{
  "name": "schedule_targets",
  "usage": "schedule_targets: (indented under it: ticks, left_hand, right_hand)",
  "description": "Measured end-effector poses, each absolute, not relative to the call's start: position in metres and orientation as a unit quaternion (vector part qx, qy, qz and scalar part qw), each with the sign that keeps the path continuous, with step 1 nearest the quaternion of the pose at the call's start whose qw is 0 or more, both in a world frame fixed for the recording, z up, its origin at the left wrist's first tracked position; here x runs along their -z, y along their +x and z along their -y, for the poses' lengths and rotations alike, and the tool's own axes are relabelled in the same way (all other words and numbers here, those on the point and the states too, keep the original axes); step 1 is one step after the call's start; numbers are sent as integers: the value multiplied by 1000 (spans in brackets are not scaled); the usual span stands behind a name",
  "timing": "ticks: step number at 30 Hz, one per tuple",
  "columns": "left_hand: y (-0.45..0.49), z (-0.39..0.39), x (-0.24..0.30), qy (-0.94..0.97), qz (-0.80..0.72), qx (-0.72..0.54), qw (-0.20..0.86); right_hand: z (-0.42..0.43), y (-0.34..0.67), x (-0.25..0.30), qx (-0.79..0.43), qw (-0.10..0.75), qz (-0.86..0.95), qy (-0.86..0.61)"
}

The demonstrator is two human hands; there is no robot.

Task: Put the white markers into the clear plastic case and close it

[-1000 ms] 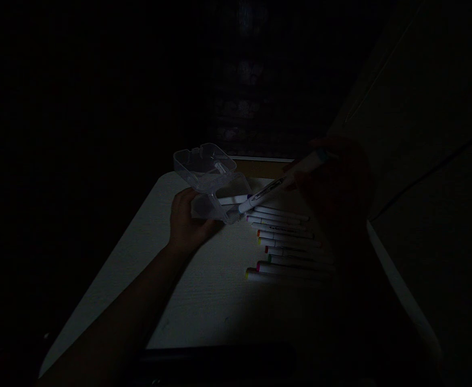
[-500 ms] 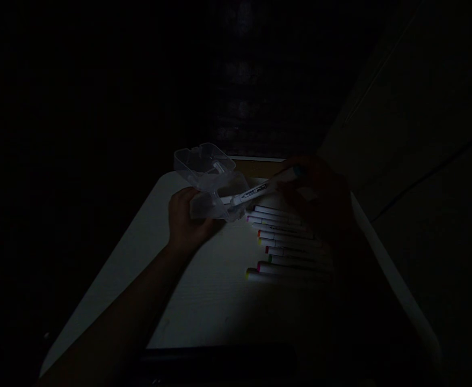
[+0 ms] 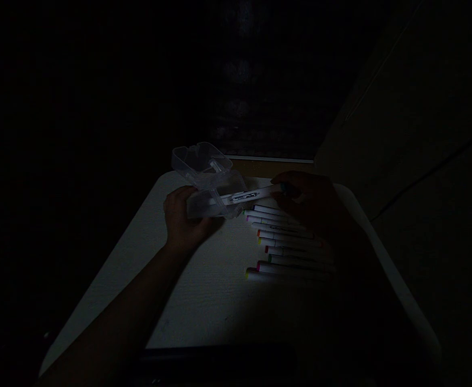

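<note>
Dim: left hand [image 3: 183, 217] clasps clear plastic case [image 3: 203, 185], mouth tipped toward 3 o'clock to take white marker [image 3: 248, 195] pinched by right hand [image 3: 312, 204].

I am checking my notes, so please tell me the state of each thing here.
clear case, lid open
marker, partly inside the clear case
left hand, gripping the clear case
right hand, holding the marker
row of markers, lying side by side on the table

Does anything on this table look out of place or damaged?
Nothing stands out. The markers lie in a tidy row, the left hand holds the open clear case, and the right hand holds one white marker at its mouth.
</note>
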State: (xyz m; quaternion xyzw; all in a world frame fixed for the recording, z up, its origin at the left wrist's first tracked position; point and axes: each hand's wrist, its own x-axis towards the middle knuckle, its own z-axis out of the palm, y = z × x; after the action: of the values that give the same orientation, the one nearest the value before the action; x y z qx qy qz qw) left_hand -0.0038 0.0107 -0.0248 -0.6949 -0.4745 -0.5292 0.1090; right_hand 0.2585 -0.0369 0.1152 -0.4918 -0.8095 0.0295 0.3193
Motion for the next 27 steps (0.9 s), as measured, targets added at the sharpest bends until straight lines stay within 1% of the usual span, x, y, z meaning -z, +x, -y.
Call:
schedule_targets:
  ticks: [13,19,27]
  left_hand:
    - [-4,-9,24,-702,458,532,119]
    - [-3,-9,23,-702,461,532,105]
    - [-2,-10,24,-700,467,527,117]
  right_hand:
    - [35,257,-113,-47,254,823,-507]
    - [34,258,-112,-48,256,822,-506]
    - [33,258,-113,-54,258,817,-512]
